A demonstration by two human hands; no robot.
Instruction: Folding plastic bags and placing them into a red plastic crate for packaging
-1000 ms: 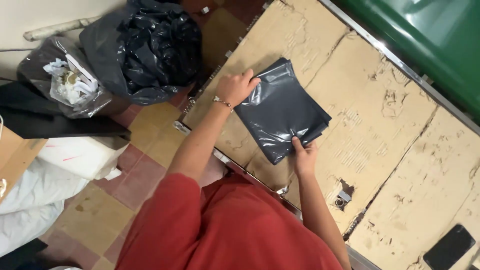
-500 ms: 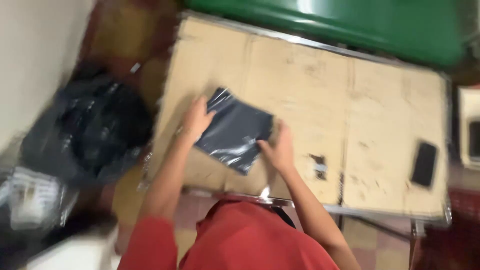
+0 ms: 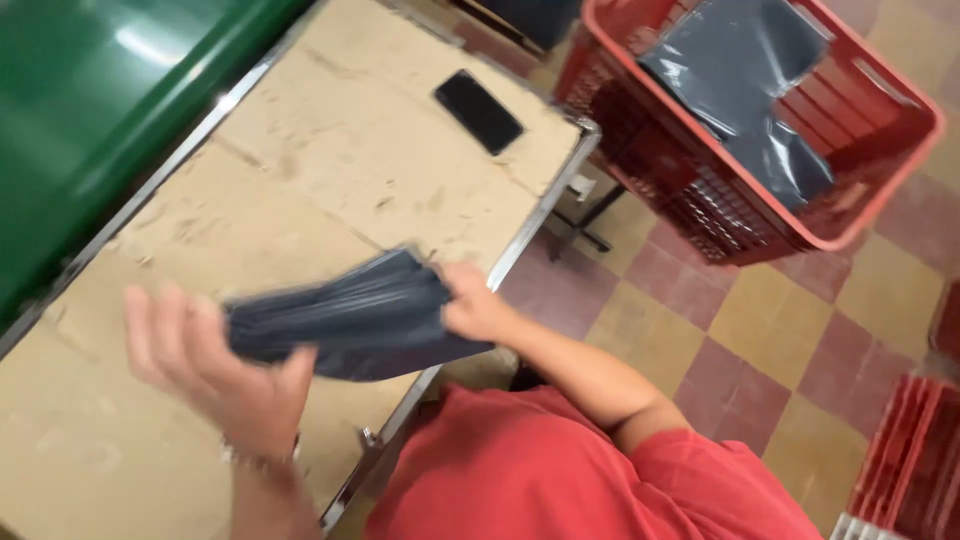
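Note:
I hold a dark grey plastic mailer bag (image 3: pixel 350 315) lifted off the worn tan table (image 3: pixel 330 160), one hand at each end. My left hand (image 3: pixel 215 370) grips its left end, fingers spread and blurred. My right hand (image 3: pixel 472 305) clasps its right end near the table's metal edge. My red shirt (image 3: pixel 590 470) fills the lower middle of the view.
A black phone (image 3: pixel 478 111) lies on the table's far right corner. A red plastic crate (image 3: pixel 760 130) with more grey bags in it stands to the right on the checkered floor. A green surface (image 3: pixel 90 110) borders the table's far side. Another red crate (image 3: pixel 915 470) is at lower right.
The bag lay flat on the table under both hands; now it is raised off the surface between them. The view has swung right, bringing the red crate in.

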